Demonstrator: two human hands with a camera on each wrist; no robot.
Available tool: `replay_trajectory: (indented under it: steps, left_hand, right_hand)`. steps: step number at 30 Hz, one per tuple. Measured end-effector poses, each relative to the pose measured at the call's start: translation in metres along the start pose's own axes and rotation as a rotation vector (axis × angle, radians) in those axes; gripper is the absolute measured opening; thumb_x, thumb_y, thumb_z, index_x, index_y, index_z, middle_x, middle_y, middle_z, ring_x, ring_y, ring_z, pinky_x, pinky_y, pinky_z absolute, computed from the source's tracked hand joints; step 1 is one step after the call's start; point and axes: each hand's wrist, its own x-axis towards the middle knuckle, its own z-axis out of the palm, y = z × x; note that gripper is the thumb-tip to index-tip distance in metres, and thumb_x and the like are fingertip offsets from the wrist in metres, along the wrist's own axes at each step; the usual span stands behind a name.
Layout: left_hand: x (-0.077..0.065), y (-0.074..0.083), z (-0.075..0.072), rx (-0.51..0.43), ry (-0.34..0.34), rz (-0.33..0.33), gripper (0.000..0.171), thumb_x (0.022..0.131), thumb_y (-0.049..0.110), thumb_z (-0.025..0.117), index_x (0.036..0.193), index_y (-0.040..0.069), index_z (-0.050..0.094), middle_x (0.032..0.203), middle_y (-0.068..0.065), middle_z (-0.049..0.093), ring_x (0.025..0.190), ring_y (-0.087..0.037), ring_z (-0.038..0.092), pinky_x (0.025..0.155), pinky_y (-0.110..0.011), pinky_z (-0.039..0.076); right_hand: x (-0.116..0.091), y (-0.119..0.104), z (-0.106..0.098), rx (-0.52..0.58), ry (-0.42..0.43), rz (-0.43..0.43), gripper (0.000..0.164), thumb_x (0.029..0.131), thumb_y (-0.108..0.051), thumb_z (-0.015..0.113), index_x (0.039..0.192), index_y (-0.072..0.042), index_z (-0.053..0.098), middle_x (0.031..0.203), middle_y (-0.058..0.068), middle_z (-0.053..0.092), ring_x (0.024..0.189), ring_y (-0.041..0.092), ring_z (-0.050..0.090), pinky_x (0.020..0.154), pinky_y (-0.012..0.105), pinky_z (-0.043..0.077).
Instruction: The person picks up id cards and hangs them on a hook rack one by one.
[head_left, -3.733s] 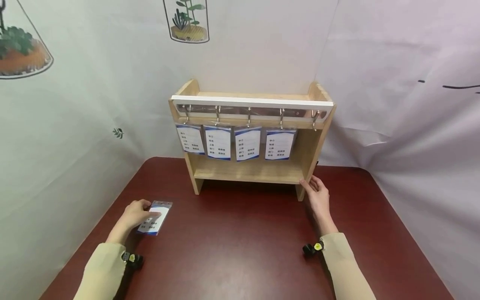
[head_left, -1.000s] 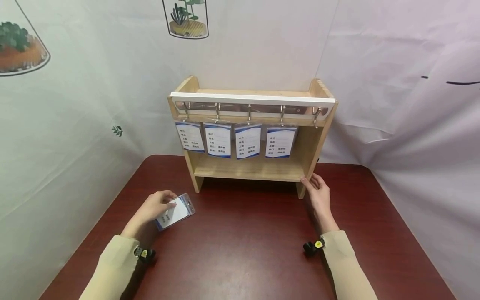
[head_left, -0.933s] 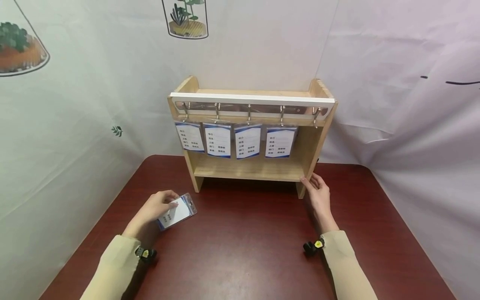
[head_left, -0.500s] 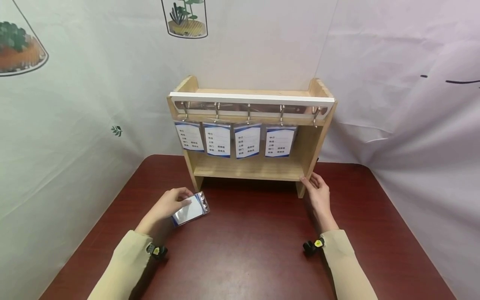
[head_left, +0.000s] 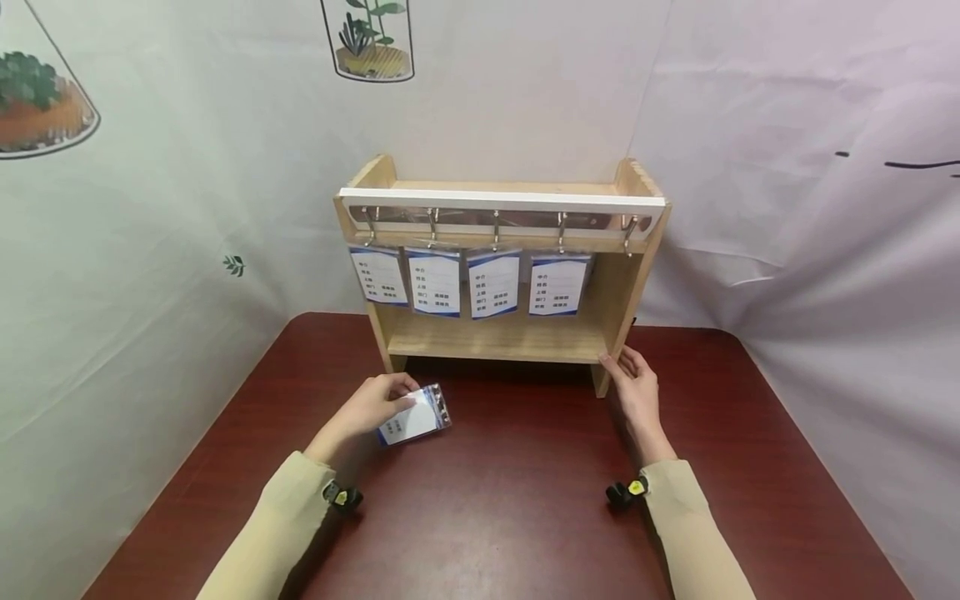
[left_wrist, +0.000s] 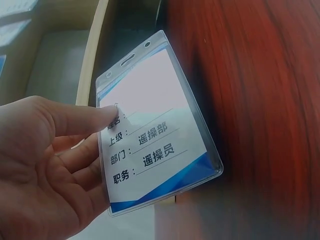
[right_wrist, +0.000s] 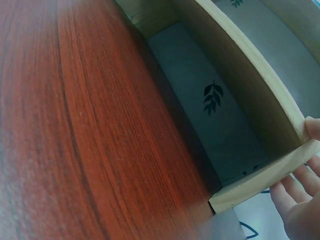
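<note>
My left hand (head_left: 375,406) pinches an ID badge in a clear plastic sleeve (left_wrist: 150,120), thumb on its printed face and fingers behind it. The badge is tilted, its slotted top end pointing right in the head view, over the table in front of the rack's left leg. My right hand (head_left: 637,393) grips the lower right side panel of a wooden rack (head_left: 495,343). Its thumb lies at the front edge and its fingers (right_wrist: 284,197) are on the outer face. Several similar badges (head_left: 492,283) hang in a row below the rack's metal hooks.
The rack's white front rail (head_left: 495,198) carries several hooks; the rightmost hook (head_left: 630,236) bears no badge. A dark red table (head_left: 480,500) lies under everything. Pale printed cloth (head_left: 517,92) stands behind and at both sides.
My left hand took the badge from the left of the table, turned it so its top points right, and carried it rightward toward the rack's front. The right hand stays on the rack.
</note>
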Motion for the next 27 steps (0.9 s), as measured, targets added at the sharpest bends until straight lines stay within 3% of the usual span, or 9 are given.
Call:
replay_trajectory:
  steps: [9, 18, 27]
  left_hand:
    - [0.008, 0.019, 0.009, -0.027, -0.014, 0.06, 0.011, 0.095, 0.007, 0.067, 0.106, 0.008, 0.069, 0.093, -0.002, 0.072, 0.085, -0.015, 0.064, 0.075, -0.034, 0.053]
    - [0.017, 0.036, 0.016, -0.035, -0.006, 0.17, 0.012, 0.097, 0.008, 0.067, 0.108, 0.009, 0.069, 0.1, -0.004, 0.074, 0.095, -0.017, 0.069, 0.076, -0.034, 0.056]
    - [0.024, 0.058, 0.021, -0.068, 0.004, 0.22, 0.012, 0.097, 0.008, 0.066, 0.109, 0.01, 0.069, 0.102, -0.004, 0.073, 0.096, -0.016, 0.068, 0.076, -0.033, 0.056]
  right_hand:
    - [0.0, 0.002, 0.0, -0.006, 0.001, 0.0, 0.066, 0.094, -0.035, 0.072, 0.146, -0.003, 0.048, 0.147, 0.019, 0.051, 0.136, 0.028, 0.049, 0.113, 0.044, 0.042]
    - [0.001, 0.0, 0.0, -0.001, 0.008, -0.006, 0.064, 0.095, -0.033, 0.072, 0.146, -0.002, 0.049, 0.147, 0.019, 0.051, 0.136, 0.029, 0.049, 0.113, 0.044, 0.041]
    - [0.001, 0.001, 0.0, 0.0, -0.001, -0.003, 0.064, 0.095, -0.033, 0.072, 0.146, -0.003, 0.049, 0.147, 0.019, 0.051, 0.136, 0.028, 0.049, 0.113, 0.044, 0.041]
